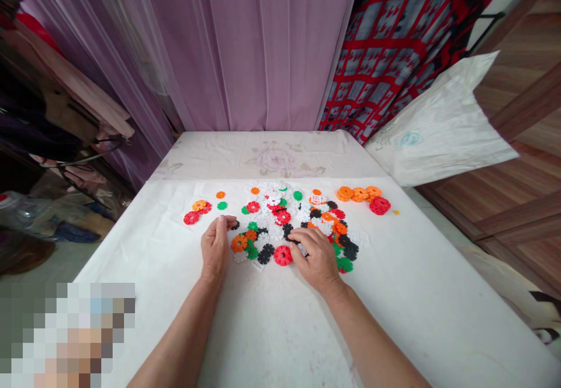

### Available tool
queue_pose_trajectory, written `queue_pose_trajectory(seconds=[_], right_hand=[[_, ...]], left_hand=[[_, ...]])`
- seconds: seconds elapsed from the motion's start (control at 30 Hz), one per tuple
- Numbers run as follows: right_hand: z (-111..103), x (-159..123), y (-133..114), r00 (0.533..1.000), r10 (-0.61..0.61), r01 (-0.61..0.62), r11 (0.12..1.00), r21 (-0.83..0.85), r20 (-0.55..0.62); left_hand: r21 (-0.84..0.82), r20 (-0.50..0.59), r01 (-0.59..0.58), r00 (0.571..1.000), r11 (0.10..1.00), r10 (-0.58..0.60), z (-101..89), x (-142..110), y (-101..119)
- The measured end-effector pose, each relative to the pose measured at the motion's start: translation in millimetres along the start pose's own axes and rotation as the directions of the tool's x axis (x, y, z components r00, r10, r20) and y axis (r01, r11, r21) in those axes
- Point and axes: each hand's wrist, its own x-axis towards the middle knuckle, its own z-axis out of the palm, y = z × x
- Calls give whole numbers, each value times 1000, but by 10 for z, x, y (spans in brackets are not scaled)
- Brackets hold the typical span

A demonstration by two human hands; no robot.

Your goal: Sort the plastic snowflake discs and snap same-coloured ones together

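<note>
The fingers of the left hand (214,246) are bent close together beside a black notched disc (235,225) at the near left of the heap; whether they pinch anything, I cannot tell. The fingers of the right hand (314,256) curl loosely over the heap, their tips at another black disc (287,231); contact or a grip there is unclear. The jumbled heap of white, green, orange, red and black notched plastic discs lies between and beyond the hands on the cloth-covered counter (258,324), with a red disc (283,255) at its near edge, just beside the right thumb.

Many discs overlap, so lifting one from beneath could drag or flip its neighbours. The right palm is low over the heap, and a sideways sweep could scatter pieces. Swinging far to the right might knock the orange discs (345,194) or the red stack (380,205). Thin discs lying flat could also slip from a shallow pinch.
</note>
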Motion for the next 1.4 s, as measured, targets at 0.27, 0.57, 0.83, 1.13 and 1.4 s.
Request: queue_pose_trajectory(seconds=[0.27, 0.57, 0.83, 1.13, 1.4], right_hand=[[273, 785, 160, 945, -8, 88, 969, -230, 327], [271, 1003, 283, 865, 123, 74, 928, -366, 486], [92, 689, 407, 938, 207, -81, 912, -403, 279], [303, 822, 354, 960, 46, 36, 958, -283, 276], [258, 637, 582, 978, 97, -35, 948, -317, 184]], left_hand=[[-13, 10, -12, 1000, 1000, 12, -6, 26, -43], [-24, 14, -3, 1000, 1000, 3, -16, 61, -147], [-15, 21, 2, 1000, 1000, -1, -17, 59, -92], [-28, 10, 7, 1000, 1000, -7, -31, 46, -74], [-1, 14, -7, 1000, 1000, 7, -37, 32, -101]])
